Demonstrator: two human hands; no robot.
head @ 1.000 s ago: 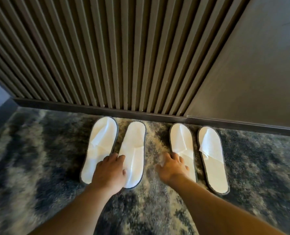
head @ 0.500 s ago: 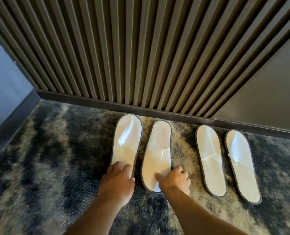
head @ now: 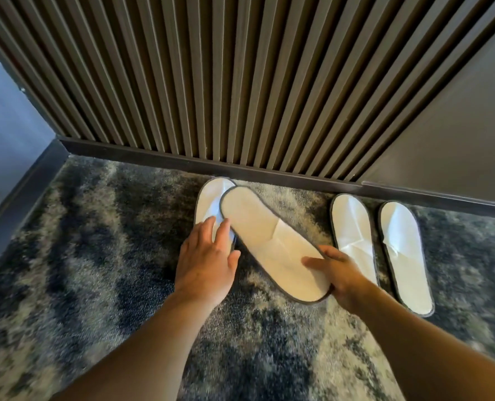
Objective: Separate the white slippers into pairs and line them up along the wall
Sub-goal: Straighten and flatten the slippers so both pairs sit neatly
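I count four white slippers on the carpet (head: 95, 256), two paired at right (head: 353, 227), right hand (head: 339, 273) pinching a tilted slipper (head: 272, 244), left hand (head: 205, 261) spread flat on another (head: 208, 198)

Matt white cloth slippers (head: 272, 244), plush mottled carpet (head: 95, 256), ribbed matt wall (head: 211, 82)

- Floor: mottled grey-and-cream carpet (head: 95, 256), running up to a dark baseboard (head: 269, 173) under the slatted wall.
- Right pair of white slippers (head: 353, 235) (head: 405, 253): flat on carpet, side by side, toes near baseboard.
- Left slipper (head: 208, 201): flat on carpet, toe near baseboard.
- Fourth slipper (head: 272, 244): angled, toe end overlapping left slipper.
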